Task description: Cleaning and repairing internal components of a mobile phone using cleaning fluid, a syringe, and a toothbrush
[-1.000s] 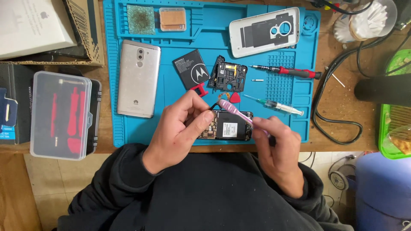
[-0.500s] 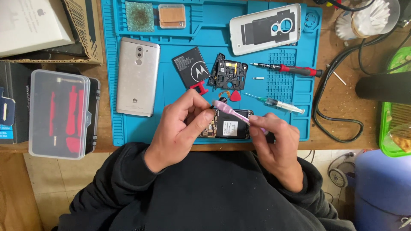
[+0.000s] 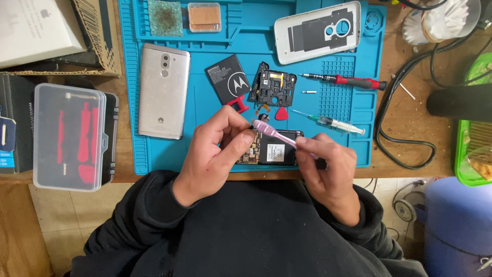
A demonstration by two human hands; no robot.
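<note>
- My left hand (image 3: pixel 218 149) pinches the left edge of an opened phone (image 3: pixel 271 149), fingers closed on it; the phone lies with its circuit board bared at the near edge of the blue repair mat (image 3: pixel 205 154), right in front of my body.
- My right hand (image 3: pixel 328 166) is clamped on the handle of a pink toothbrush (image 3: pixel 274 132), whose bristle head sits over the upper left corner of the phone, just beside my left fingertips.
- To my left, off the mat, I see a clear plastic case (image 3: pixel 72 136) with its lid shut; red-handled tools show through it, though I cannot tell them apart.
- At the mat's far edge, two recessed trays: one holds a greenish pad (image 3: pixel 165 18), the next a tan block (image 3: pixel 204 16).
- A green tray (image 3: pixel 464 154) at the far right holds something I cannot make out.
- On the mat beyond my hands lie a silver phone (image 3: pixel 164 90) back up, a black battery (image 3: pixel 228 78), a black inner frame (image 3: pixel 274 88), a red plectrum (image 3: pixel 281 113) and a white back cover (image 3: pixel 318 25).
- A red-handled screwdriver (image 3: pixel 353 80) and a syringe (image 3: pixel 330 122) lie to the right of those parts, the syringe just beyond my right hand.
- A black cable (image 3: pixel 405 118) loops over the wooden table to the right of the mat.
- A cardboard box (image 3: pixel 97 36) with a white box (image 3: pixel 36 28) in it sits at the far left.
</note>
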